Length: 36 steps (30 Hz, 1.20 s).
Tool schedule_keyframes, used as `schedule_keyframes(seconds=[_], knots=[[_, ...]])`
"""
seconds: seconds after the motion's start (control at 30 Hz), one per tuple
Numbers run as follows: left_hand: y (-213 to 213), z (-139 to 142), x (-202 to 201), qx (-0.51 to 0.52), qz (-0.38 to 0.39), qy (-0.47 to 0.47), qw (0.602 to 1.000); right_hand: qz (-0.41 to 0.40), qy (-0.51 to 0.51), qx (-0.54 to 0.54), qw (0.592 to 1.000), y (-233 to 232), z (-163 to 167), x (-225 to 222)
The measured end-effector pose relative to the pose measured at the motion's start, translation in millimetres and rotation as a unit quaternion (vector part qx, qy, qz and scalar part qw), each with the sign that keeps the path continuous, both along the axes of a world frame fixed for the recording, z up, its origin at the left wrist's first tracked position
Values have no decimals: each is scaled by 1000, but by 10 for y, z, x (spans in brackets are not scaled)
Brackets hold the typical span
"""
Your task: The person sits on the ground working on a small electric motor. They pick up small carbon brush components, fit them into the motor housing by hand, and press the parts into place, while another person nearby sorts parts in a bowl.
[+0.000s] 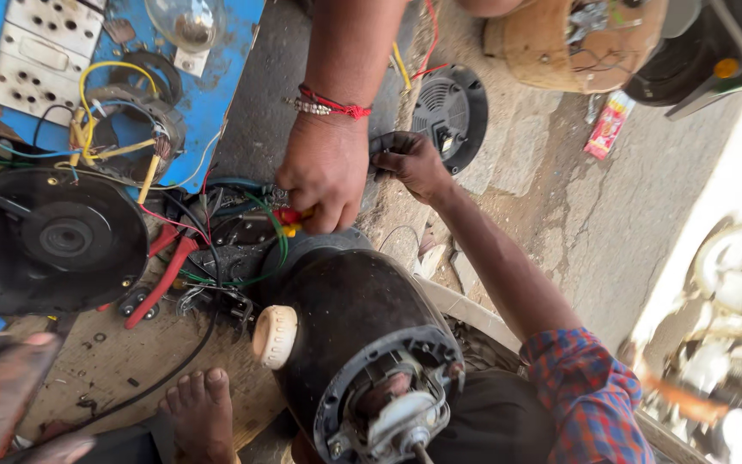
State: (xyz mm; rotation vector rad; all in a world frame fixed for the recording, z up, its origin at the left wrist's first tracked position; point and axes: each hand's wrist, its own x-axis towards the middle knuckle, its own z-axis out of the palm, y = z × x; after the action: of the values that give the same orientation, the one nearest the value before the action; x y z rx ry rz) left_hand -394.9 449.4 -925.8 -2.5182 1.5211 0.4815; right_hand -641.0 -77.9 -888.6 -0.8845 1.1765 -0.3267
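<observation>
Nearest, on the ground beside a wooden surface [122, 361]: black motor [358, 318], lying tilted. Probably heavy, stiff and greasy; best gripped round the casing, never by the thin loose wires [255, 258]. Just beyond, right hand [326, 172] clamped on a red-and-yellow screwdriver [289, 219] at the motor's far end. Left hand out of view. Beside it, co-worker's hand [414, 161] gripping a dark part. Farther off, round fan cover [450, 113].

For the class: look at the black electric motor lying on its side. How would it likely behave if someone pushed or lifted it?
The motor probably feels heavy for its size: its black casing looks like thick metal, with windings visible at the open end. Its rounded body might roll sideways if pushed. It seems stiff rather than fragile, though the thin wires beside it look easily snagged.
</observation>
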Motion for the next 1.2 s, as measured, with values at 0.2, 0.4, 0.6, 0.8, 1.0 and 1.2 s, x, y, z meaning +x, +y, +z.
schedule_keyframes(seconds=[0.2,0.4,0.6,0.8,1.0,1.2], knots=[[-122,139,-16,-30,-8,-35,999,68,28,-74,995,74,41,2],[-106,102,9,-7,-25,-45,999,42,8,-32,999,79,20,-23],[114,21,76,45,-17,-39,998,30,9,-43,999,133,-143,-62],[-434,449,-14,52,-66,-17,996,25,1,-56,998,105,-250,-66],[-2139,2242,1055,-115,-137,183,967,-85,17,34,996,27,70,42],[-2370,3009,1672,-175,-328,149,916,-47,7,-115,992,-766,648,55]])
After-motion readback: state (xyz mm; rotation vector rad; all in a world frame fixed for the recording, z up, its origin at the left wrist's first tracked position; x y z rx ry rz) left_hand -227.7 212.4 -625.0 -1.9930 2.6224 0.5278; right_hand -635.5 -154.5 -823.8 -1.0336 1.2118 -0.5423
